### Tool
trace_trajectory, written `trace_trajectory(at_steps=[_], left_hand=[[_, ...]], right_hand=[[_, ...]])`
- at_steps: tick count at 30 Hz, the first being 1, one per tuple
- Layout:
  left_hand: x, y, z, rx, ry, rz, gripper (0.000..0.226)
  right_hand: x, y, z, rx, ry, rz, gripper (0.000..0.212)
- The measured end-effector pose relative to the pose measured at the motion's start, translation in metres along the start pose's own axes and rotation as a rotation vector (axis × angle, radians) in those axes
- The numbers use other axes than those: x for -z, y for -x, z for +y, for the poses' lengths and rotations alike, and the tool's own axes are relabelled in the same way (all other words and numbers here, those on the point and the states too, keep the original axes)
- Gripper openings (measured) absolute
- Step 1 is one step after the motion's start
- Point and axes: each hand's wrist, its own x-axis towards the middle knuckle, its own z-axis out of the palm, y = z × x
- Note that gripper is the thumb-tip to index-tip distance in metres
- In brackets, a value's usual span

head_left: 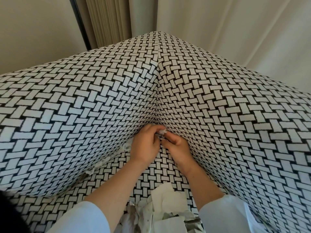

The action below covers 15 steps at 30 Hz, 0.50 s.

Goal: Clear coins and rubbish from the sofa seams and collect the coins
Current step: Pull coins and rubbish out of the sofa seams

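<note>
Where the two padded backs of the sofa (218,106) meet the seat, just below the middle of the view, both hands work at the foot of the corner seam (157,101). The left hand (144,145) has its fingers curled, and its forefinger and thumb pinch a small white scrap (162,131) right in the corner. The right hand (176,145) lies just beside it at 3 o'clock, fingers curled too, their tips against the same scrap; whether it grips the scrap or only touches it I cannot tell. From the left hand toward 8 o'clock runs the crease between seat and back, and more rubbish is lodged in it: white shreds (126,147) just beside the left hand's outer edge, and more of the same lower along that line. At 6 o'clock, on the seat between the two forearms, lies a pile (166,199) of torn white paper and tissue. At the pile's 9 o'clock edge a few pale round discs (144,202) show; they may be coins, but I cannot tell. Both arms wear pale blue sleeves (80,219) that end partway up the forearm. Behind the sofa, at 11 o'clock, hangs a pleated beige curtain (107,19).
</note>
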Motion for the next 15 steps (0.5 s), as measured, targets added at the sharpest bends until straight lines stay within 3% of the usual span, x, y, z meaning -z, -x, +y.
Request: trace_trajectory(at_steps=[3, 7, 11, 15], left_hand=[[0.0, 0.001, 0.001, -0.013, 0.013, 0.052, 0.048], [0.0, 0.004, 0.002, -0.073, 0.001, 0.062, 0.041], [-0.001, 0.006, 0.001, -0.019, 0.127, 0.028, 0.027], [0.006, 0.012, 0.001, 0.098, 0.284, 0.01, 0.027]], right_hand=[[-0.002, 0.002, -0.002, 0.023, -0.021, -0.011, 0.026], [-0.002, -0.001, 0.0, -0.045, 0.073, 0.113, 0.014], [-0.003, 0.002, -0.005, -0.086, 0.084, 0.1, 0.028], [-0.008, 0.006, -0.012, -0.085, 0.193, 0.152, 0.025]])
